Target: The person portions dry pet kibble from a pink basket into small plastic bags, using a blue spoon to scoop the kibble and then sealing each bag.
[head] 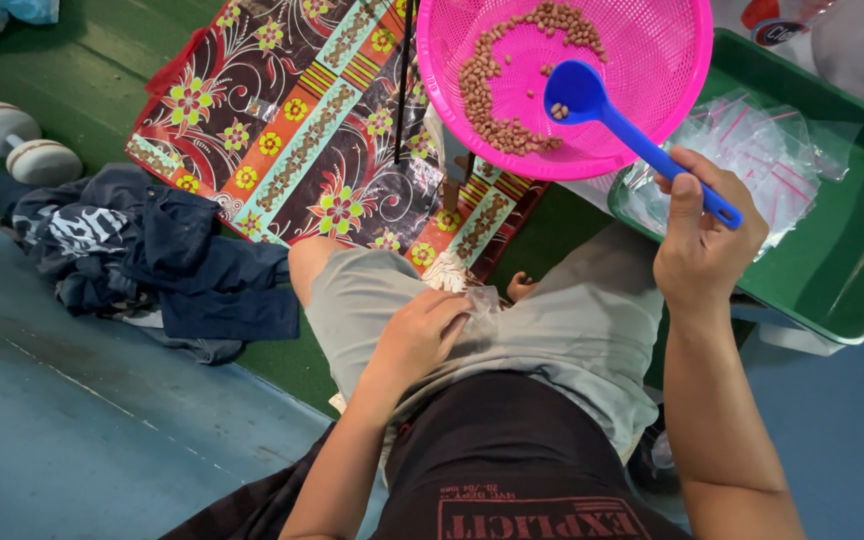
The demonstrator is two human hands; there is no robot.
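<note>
The right hand [702, 235] grips a blue plastic scoop [617, 125] holding few brown peanuts over the pink mesh basket [652, 60], while the left hand [422, 335] pinches a small clear plastic bag [482, 300] on the lap.

A blue plastic scoop [642, 135], holding few brown beans, tilts over a pink bean-strewn sieve [652, 60].

Bright, even light fills the view, and colours are vivid. Shadows are soft and short, darkest under the legs. White glare sits on the clear plastic bags [752, 150] and washes out the top right corner. Focus is sharp throughout, with slight wide-angle bending near the edges.
</note>
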